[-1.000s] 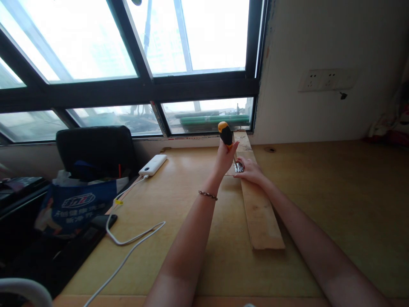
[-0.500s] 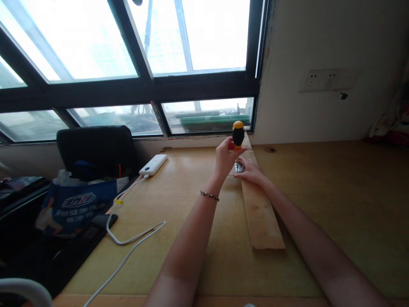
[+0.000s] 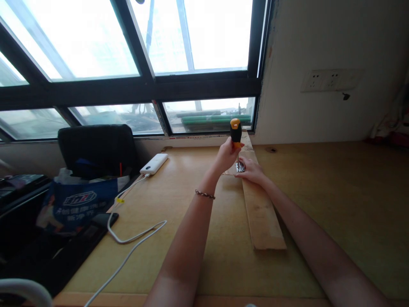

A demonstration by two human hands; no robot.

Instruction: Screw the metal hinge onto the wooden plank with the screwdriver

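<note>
Yellow-and-black-handled screwdriver (image 3: 235, 133) stands nearly upright in your left hand (image 3: 226, 154), that grip closed around the lower handle, its slim metal shaft pointing down at a small, shiny metal piece (image 3: 240, 167). Your right hand (image 3: 254, 172) has its grip closed on that piece (thumb and forefinger on either side), near the left edge of a long, pale wooden board (image 3: 264, 219). Beneath your forearms, the board lies on the yellowish wooden bench (image 3: 306, 192), its far end by the dark-framed window (image 3: 179, 88).
</note>
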